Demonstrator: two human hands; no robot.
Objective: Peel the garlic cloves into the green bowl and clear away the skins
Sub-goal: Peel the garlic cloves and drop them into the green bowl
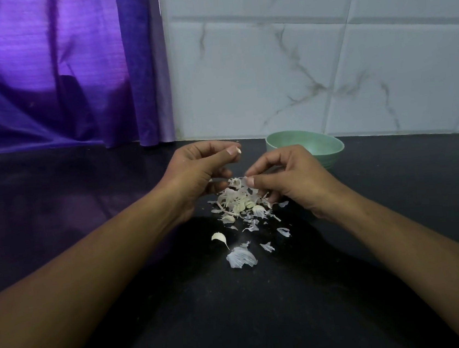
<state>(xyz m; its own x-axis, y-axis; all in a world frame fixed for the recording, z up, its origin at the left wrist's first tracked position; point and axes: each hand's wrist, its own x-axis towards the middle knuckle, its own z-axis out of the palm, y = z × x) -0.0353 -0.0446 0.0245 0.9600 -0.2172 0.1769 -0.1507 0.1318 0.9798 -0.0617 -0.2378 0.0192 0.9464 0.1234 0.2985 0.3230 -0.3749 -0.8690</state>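
I start at the left. The purple curtain (54, 79) hangs far behind the skin pile (238, 201). The left hand (199, 174) is up and left of the pile. Its thumb and first finger pinch a small white bit (238, 150). I think it is a clove, held high so its skin can come off, but I cannot be sure. One clove (218, 237) lies alone on the black counter (267, 312), just in front of the pile, maybe waiting its turn. A big flat skin (240, 257) lies farther in front of the pile. The right hand (291, 178) is just right of the pile and pinches a thin skin (237, 182) over it. I guess that is so the skin drops with the rest. The green bowl (316, 146) sits behind and right of the pile, close enough to drop cloves in. I cannot see inside it.
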